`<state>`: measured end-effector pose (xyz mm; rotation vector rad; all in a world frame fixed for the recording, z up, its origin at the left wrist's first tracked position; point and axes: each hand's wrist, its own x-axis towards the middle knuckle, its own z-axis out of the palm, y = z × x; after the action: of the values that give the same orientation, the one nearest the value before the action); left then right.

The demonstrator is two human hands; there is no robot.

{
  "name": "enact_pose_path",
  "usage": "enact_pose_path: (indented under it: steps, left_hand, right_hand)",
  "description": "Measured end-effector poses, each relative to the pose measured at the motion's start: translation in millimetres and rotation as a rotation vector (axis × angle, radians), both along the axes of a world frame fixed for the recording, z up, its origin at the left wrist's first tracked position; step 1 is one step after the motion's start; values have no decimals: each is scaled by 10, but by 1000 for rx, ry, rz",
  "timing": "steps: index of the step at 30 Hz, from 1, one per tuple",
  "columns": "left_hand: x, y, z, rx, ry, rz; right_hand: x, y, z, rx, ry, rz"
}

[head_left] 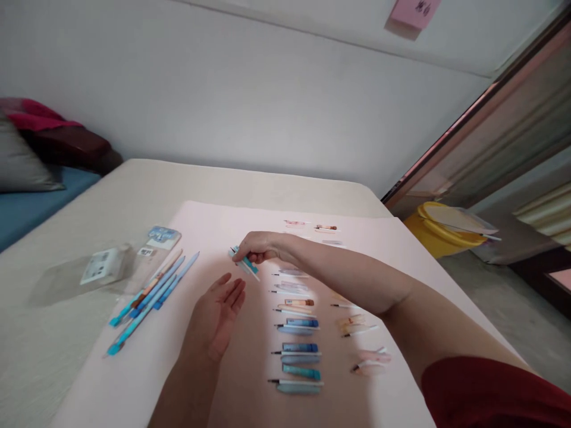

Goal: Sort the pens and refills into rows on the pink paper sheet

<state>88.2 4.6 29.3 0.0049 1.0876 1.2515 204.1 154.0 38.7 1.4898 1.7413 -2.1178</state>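
My right hand (257,245) pinches a small bunch of pen parts (246,265): a teal piece, with a thin white refill and a pale piece beside it. Just below it, my left hand (222,312) lies palm up with fingers spread, holding nothing. To the right of my hands, pen parts lie in rows on the white sheet, among them a teal barrel (301,372), a dark blue barrel (300,347), an orange barrel (299,302) and a white refill (296,383). My right forearm hides part of these rows. Several whole pens (156,288) lie in a loose pile at left.
Clear plastic sleeves (120,273) with labels lie at the table's left. The white sheet (250,392) covers much of the table (214,181), which meets a white wall. A yellow bucket (430,232) stands on the floor at right; a grey cushion (20,157) is far left.
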Motion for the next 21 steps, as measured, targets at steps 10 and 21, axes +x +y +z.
enact_pose_path:
  steps: [10, 21]
  left_hand:
    - [-22, -8, -10, 133, 135, -138]
    - [1, -5, 11, 95, 355, -171]
  right_hand:
    - [-108, -541, -73, 133, 61, -39]
    - [-60, -858, -154, 269, 208, -339]
